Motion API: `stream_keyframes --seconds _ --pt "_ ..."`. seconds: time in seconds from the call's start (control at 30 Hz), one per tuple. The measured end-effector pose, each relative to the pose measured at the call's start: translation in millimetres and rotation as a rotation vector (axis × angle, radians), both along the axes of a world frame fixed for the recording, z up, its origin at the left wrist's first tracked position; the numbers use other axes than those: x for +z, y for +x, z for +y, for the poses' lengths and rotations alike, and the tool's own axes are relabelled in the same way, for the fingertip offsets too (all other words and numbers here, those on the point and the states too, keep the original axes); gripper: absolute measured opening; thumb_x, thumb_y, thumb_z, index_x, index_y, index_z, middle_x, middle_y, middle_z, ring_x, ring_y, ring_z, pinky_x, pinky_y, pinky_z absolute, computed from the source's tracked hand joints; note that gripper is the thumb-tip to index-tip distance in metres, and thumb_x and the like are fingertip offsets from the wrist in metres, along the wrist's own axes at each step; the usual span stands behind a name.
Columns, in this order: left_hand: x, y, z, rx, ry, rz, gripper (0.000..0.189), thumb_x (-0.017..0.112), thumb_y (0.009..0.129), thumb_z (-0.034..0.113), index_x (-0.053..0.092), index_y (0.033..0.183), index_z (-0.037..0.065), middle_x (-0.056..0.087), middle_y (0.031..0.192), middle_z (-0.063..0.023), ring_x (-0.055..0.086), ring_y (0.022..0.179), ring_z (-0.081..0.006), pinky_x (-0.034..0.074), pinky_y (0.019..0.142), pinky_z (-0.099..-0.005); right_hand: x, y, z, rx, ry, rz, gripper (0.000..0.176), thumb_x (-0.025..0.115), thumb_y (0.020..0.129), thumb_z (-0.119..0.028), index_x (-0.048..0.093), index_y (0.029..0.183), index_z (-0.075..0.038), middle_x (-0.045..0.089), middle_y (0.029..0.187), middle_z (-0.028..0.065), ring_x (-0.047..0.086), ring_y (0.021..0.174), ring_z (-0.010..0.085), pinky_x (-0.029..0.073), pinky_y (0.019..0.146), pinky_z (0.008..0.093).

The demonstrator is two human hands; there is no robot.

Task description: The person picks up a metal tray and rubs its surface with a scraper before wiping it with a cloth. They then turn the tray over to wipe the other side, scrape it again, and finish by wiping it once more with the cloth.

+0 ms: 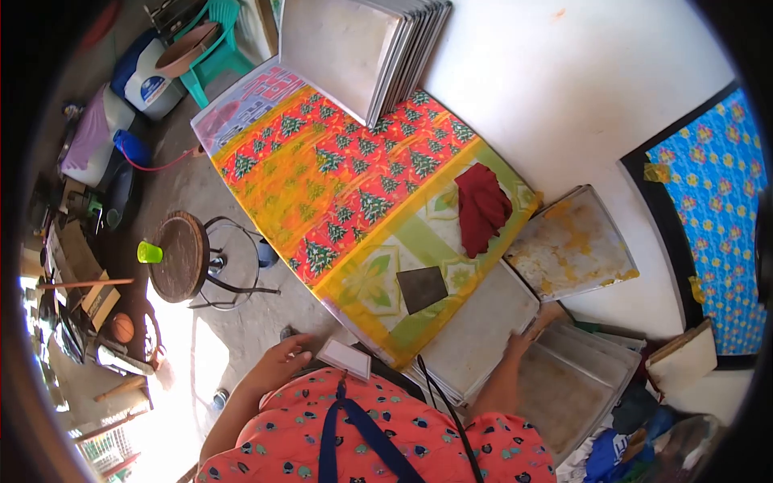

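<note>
My right hand (531, 328) is at the right edge of a flat metal baking tray (475, 334), gripping its rim near the far corner; some of the fingers are hard to make out. That tray lies on top of a stack beside the table's front edge. My left hand (283, 359) hangs in front of my body near a badge (346, 359), with loosely bent fingers apart and nothing in them. On the patterned table cover (354, 193) lie a dark flat scraper-like piece (422, 290) and a crumpled dark red cloth (481, 209).
Many metal trays (346, 56) stand upright at the table's far end. A stained tray (576, 241) leans against the wall. A translucent plastic bin (572, 386) is at my right. Leftward are a round stool (179, 262), a green cup (150, 252) and a green chair (217, 56).
</note>
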State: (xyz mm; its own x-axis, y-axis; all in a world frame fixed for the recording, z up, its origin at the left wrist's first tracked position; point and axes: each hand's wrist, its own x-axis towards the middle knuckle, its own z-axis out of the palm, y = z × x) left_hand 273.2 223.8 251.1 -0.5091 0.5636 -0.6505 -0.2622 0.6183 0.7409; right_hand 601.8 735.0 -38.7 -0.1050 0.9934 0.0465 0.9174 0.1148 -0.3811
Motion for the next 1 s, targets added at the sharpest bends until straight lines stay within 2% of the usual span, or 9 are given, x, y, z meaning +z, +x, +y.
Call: stream_keyframes --seconds 0.03,0.07,0.1,0.2,0.27,0.37,0.47,1.0 --pt "3.3 2.2 1.5 -0.005 -0.031 -0.018 0.049 0.057 0.09 0.031 0.046 0.133 0.009 0.056 0.12 -0.0154 0.054 0.107 -0.0223 0.043 0.092 -0.0346 4.5 11.6 -35.1 -0.17 -0.09 0.01 0.057 0.066 0.073 -0.015 0.047 0.124 0.005 0.056 0.117 0.0229 0.057 0.101 0.0332 0.046 0.084 0.0416" --pt "4.0 4.9 3.0 -0.013 -0.064 -0.039 0.049 0.057 0.09 0.031 0.046 0.133 0.009 0.056 0.119 -0.0157 0.054 0.107 -0.0223 0.043 0.092 -0.0348 -10.9 27.5 -60.7 -0.243 -0.196 -0.042 0.055 0.067 0.074 -0.019 0.049 0.121 0.004 0.057 0.115 0.0223 0.058 0.1 0.033 0.046 0.084 0.0417" --pt "2.0 7.5 2.6 -0.093 -0.101 0.011 0.046 0.054 0.092 0.023 0.044 0.135 0.01 0.055 0.123 -0.0127 0.056 0.106 -0.0229 0.046 0.089 -0.0347 -23.9 37.9 -85.0 -0.297 -0.276 -0.068 0.053 0.068 0.074 -0.023 0.051 0.118 0.003 0.058 0.113 0.0217 0.058 0.099 0.0329 0.046 0.084 0.0419" --pt "10.4 11.0 13.5 -0.177 -0.202 -0.021 0.048 0.055 0.091 0.026 0.044 0.135 0.011 0.055 0.123 -0.015 0.056 0.107 -0.0251 0.046 0.09 -0.0356 -59.2 52.0 -141.7 -0.391 -0.441 -0.038 0.049 0.07 0.075 -0.033 0.056 0.109 -0.001 0.06 0.106 0.0198 0.059 0.097 0.0324 0.047 0.084 0.0424" --pt "8.5 13.1 15.0 -0.19 -0.188 -0.01 0.048 0.055 0.091 0.027 0.044 0.135 0.012 0.056 0.121 -0.0161 0.056 0.107 -0.0262 0.045 0.09 -0.0362 -62.5 49.9 -160.6 -0.444 -0.503 -0.048 0.047 0.071 0.075 -0.041 0.06 0.103 -0.004 0.062 0.102 0.0186 0.06 0.095 0.032 0.048 0.083 0.0427" --pt "8.1 17.6 15.6 -0.21 -0.188 0.028 0.05 0.055 0.09 0.034 0.045 0.133 0.011 0.056 0.121 -0.0183 0.055 0.108 -0.0305 0.045 0.091 -0.0388 -57.3 49.7 -160.9 -0.534 -0.606 -0.274 0.072 0.063 0.083 -0.041 0.037 0.132 0.005 0.057 0.119 0.0207 0.059 0.103 0.0323 0.05 0.081 0.045" --pt "5.7 20.6 12.1 -0.238 -0.215 0.037 0.051 0.055 0.09 0.037 0.046 0.132 0.01 0.056 0.121 -0.0191 0.055 0.108 -0.0325 0.044 0.092 -0.0401 -55.5 45.3 -168.0 -0.567 -0.646 -0.316 0.071 0.062 0.084 -0.042 0.039 0.131 0.005 0.057 0.119 0.0208 0.059 0.103 0.0324 0.05 0.081 0.0451" --pt "16.7 13.8 -0.3 -0.221 -0.238 0.037 0.05 0.053 0.091 0.037 0.047 0.132 0.009 0.056 0.122 -0.0184 0.057 0.107 -0.0315 0.044 0.092 -0.0393 -56.9 45.5 -191.1 -0.618 -0.659 0.065 0.062 0.057 0.087 -0.043 0.045 0.126 0.003 0.057 0.118 0.0208 0.058 0.102 0.0331 0.049 0.083 0.0452"
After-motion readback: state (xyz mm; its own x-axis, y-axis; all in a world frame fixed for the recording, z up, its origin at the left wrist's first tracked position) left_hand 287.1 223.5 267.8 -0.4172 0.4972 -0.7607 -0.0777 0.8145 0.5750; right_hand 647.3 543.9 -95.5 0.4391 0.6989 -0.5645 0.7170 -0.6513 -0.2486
